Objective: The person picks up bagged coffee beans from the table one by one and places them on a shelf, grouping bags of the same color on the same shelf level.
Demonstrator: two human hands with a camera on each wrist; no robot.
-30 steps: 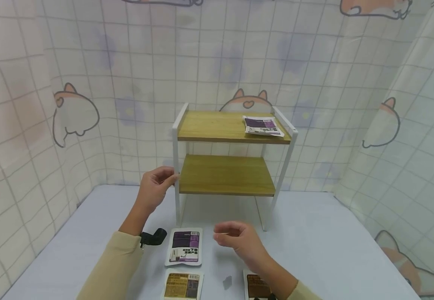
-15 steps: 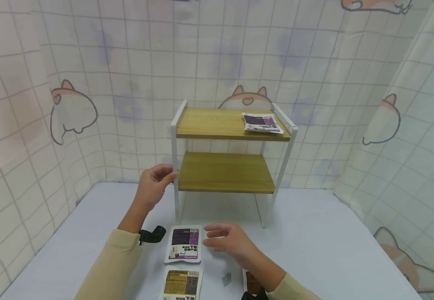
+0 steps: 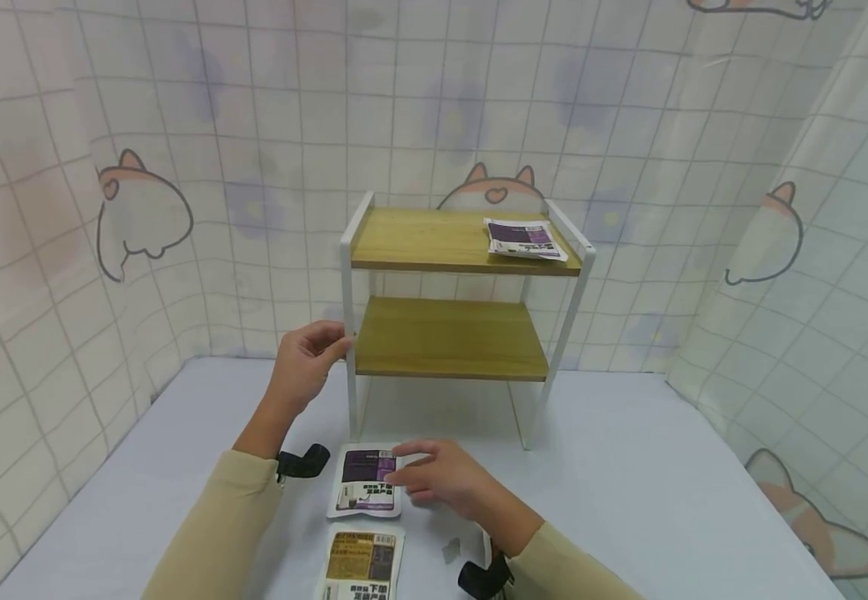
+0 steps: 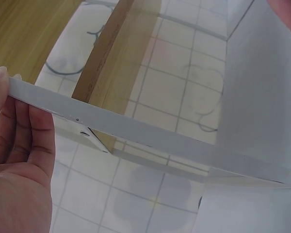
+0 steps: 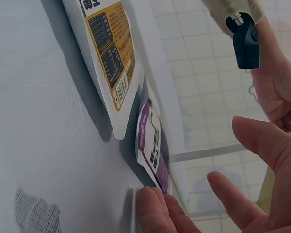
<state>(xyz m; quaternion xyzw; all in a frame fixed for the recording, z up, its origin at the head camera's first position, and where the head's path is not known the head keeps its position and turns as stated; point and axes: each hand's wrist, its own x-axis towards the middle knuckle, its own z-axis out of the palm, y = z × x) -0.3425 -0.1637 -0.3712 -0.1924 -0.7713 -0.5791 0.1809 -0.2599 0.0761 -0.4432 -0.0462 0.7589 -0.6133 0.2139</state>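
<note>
In the head view my left hand [image 3: 302, 367] grips the white left front post of a two-tier shelf rack [image 3: 449, 337]. The left wrist view has the thumb on one side of that post [image 4: 136, 131] and curled fingers [image 4: 24, 131] on the other. My right hand [image 3: 441, 483] reaches over the right edge of a white-and-purple pouch [image 3: 362, 492] lying flat before the rack. Its fingers are spread around that edge; in the right wrist view the fingertips are close to the purple pouch [image 5: 150, 141], and contact is unclear.
A white-and-yellow pouch [image 3: 361, 562] lies nearer me, below the purple one. Another purple pouch [image 3: 524, 239] rests on the rack's top board, at the right. A small grey patch [image 3: 451, 550] marks the white table. Behind stands a checked curtain [image 3: 269, 167].
My right hand has moved left, from beside the purple pouch to over its right edge. The left hand stays on the post. The head view has tilted slightly downward.
</note>
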